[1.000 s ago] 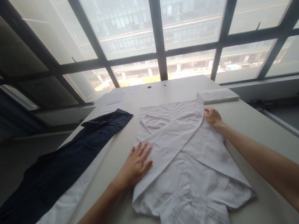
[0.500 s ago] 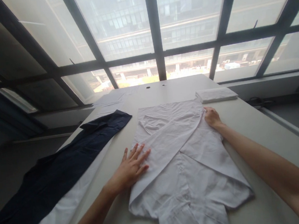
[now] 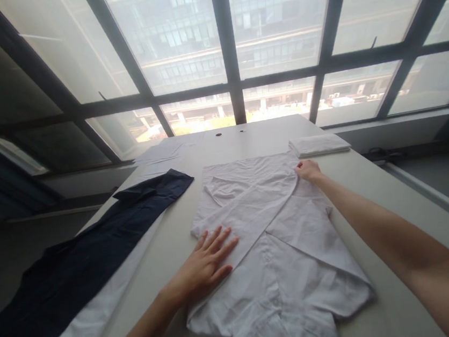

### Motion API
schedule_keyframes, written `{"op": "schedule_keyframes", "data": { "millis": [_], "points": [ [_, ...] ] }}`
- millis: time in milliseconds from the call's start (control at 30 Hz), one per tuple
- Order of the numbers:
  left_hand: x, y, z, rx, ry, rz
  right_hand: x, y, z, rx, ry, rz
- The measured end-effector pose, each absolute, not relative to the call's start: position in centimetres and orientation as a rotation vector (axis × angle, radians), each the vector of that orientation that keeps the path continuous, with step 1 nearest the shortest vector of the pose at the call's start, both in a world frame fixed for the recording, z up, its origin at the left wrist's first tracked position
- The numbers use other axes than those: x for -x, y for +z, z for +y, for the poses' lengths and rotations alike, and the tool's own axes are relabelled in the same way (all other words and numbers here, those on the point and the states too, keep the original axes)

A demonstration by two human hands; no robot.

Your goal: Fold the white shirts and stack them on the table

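A white shirt (image 3: 256, 230) lies spread on the table, its sleeves folded across the body and a row of buttons running down the middle. My left hand (image 3: 208, 259) rests flat on the left part of the shirt, fingers spread. At the upper right edge of the shirt, my right hand (image 3: 308, 171) pinches the end of a folded sleeve between thumb and fingers. The near end of the shirt runs out of the bottom of the view.
The white table (image 3: 206, 149) reaches to the windows. Left of the shirt lies a dark navy garment (image 3: 106, 236) over a white cloth (image 3: 99, 318). A folded white cloth (image 3: 321, 144) sits at the right edge, and white sheets (image 3: 158, 153) lie at the back left.
My left hand has slid inward and toward me on the shirt, still flat. My right hand keeps its pinch on the sleeve end. The whole view has shifted slightly.
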State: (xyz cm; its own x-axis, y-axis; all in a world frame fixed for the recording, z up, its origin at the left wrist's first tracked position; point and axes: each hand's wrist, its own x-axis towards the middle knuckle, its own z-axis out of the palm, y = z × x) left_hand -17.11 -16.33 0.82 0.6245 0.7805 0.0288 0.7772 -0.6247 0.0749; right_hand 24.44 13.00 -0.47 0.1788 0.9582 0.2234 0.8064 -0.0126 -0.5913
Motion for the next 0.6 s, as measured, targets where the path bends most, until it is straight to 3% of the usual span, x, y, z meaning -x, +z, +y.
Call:
{"op": "schedule_keyframes", "data": {
  "millis": [267, 600],
  "points": [
    [17.2, 1.7, -16.5, -2.765, 0.116, 1.298, -25.4, 1.4, 13.2, 1.812, 0.398, -1.619],
    [17.2, 2.2, -16.4, -2.736, 0.293, 1.389, -25.0, 2.1, 6.9, 1.801, 0.258, -1.534]
  ]
}}
